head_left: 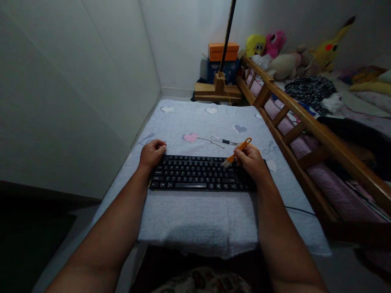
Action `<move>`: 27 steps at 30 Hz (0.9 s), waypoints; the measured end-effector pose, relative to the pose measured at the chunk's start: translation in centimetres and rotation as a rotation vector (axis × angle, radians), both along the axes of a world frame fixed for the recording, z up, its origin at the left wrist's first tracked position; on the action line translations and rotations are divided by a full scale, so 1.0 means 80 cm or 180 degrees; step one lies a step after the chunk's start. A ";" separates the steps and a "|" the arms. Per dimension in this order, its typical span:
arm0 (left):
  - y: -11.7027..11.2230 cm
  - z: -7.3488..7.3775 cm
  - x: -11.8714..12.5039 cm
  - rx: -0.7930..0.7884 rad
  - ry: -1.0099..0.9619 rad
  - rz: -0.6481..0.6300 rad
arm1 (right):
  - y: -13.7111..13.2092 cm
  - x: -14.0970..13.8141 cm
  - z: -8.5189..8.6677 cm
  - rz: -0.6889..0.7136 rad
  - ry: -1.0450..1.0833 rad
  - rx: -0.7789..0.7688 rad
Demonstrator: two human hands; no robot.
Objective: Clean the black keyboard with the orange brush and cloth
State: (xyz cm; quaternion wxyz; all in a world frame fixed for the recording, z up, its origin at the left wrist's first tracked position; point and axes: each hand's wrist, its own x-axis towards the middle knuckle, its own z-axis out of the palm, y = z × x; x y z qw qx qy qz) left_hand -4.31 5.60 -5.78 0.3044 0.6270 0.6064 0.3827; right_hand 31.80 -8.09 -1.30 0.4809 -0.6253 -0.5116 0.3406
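A black keyboard (198, 173) lies across a pale blanket with heart prints (195, 122). My left hand (152, 154) rests curled on the keyboard's far left corner, fingers closed over its edge. My right hand (252, 160) grips a small orange-handled brush (238, 152), its pale bristles touching the keys near the upper right of the keyboard. Just beyond the keyboard a thin metal tool with a black grip (221, 141) lies on the blanket.
A wooden bed rail (305, 122) runs along the right, with bedding and plush toys (275, 49) behind it. A white wall closes the left side. A wooden stand with a dark pole (218, 87) and an orange box (222, 51) sit at the far end.
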 end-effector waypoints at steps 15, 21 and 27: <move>0.004 -0.007 -0.003 0.0070 0.0015 -0.0015 | -0.012 0.012 0.008 -0.0334 0.0639 0.0073; 0.004 -0.009 -0.004 0.0085 0.0021 0.0011 | -0.026 0.015 0.020 0.0697 0.0440 -0.0521; 0.003 -0.007 -0.003 0.0069 0.0018 0.0022 | -0.029 0.018 0.016 0.1103 0.0373 -0.0956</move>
